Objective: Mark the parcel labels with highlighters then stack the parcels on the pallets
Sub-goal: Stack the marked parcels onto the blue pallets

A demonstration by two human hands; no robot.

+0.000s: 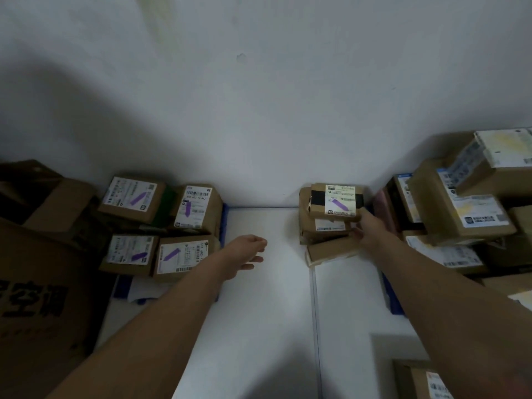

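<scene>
Two bare arms reach over a white floor toward parcels stacked by the wall.

The left hand [249, 253] hovers with fingers relaxed, holding nothing, beside four purple-marked parcels [161, 228] on a blue pallet [223, 226]. Farther right, the right hand [370, 230] grips the edge of the top parcel [335, 201], its label streaked purple, on a small stack against the wall.

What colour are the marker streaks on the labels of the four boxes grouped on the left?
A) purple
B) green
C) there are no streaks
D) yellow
A: each of the four boxes on the left carries a white label with a purple streak drawn diagonally or down across it.
</scene>
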